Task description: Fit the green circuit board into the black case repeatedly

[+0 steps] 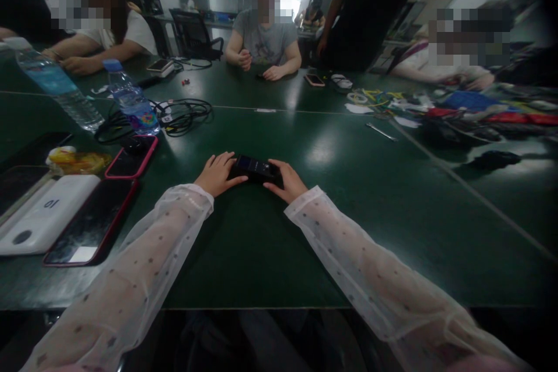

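A small black device (257,168) with a little screen at its left and several small buttons lies on the green table. My left hand (219,174) grips its left end, thumb along the near edge and fingers at the far side. At the other end, my right hand (285,179) holds the device between thumb and fingers. The fingertips on the far side are partly hidden. Sheer white sleeves with dark stars cover both forearms.
On the left lie a pink-framed phone (133,157), a dark phone (91,224) and a white power bank (47,212). Behind them stand a water bottle (131,99) and coiled black cables (187,115). Tangled wires (383,99) spread right. Several people sit around the table.
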The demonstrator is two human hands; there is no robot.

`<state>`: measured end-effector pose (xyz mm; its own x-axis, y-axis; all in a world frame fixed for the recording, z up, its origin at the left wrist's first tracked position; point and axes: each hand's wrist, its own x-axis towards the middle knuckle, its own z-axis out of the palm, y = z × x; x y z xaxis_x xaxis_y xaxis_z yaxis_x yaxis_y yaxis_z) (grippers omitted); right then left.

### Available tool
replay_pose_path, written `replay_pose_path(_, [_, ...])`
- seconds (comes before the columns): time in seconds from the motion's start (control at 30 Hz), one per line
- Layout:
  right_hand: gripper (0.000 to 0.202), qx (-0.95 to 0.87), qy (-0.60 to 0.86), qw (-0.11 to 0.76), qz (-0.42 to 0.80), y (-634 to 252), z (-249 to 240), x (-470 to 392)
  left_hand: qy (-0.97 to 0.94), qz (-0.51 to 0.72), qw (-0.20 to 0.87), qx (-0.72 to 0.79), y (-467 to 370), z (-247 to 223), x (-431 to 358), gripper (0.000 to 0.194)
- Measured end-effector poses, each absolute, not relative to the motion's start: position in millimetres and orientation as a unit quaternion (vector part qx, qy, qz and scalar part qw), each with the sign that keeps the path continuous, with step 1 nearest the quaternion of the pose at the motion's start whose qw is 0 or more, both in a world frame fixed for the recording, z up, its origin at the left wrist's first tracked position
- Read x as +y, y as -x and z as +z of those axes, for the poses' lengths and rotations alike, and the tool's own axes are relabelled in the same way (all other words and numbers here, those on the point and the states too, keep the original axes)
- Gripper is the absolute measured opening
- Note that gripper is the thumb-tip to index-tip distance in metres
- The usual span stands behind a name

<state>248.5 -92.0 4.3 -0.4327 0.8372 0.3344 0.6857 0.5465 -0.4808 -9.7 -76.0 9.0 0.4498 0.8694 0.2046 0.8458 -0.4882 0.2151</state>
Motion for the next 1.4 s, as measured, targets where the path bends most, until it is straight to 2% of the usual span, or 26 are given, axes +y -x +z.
replay_pose_path(0.67, [0.054, -0.815, 0.451, 0.322, 0.168, -247, 3, -92, -0.849, 0.147, 0.039, 0.506, 9, 8, -77, 0.072])
replay_pose_path(0.9, [0.050, -0.771, 0.455, 0.396, 0.205, -247, 8, -95, -0.849, 0.142, 0.037, 0.507, 10, 9, -77, 0.070])
replay_pose_path(1.2, [0.055, -0.713, 0.489, 0.496, 0.079, -254, 15, -90, -0.854, 0.130, 0.036, 0.503, 10, 11, -77, 0.068])
replay_pose_path(1.3, [0.055, -0.704, 0.513, 0.488, 0.055, -263, 6, -79, -0.856, 0.130, 0.037, 0.499, 11, 12, -77, 0.069])
replay_pose_path(1.4, [0.054, -0.713, 0.547, 0.434, 0.063, -270, -4, -70, -0.856, 0.125, 0.042, 0.500, 11, 12, -77, 0.071])
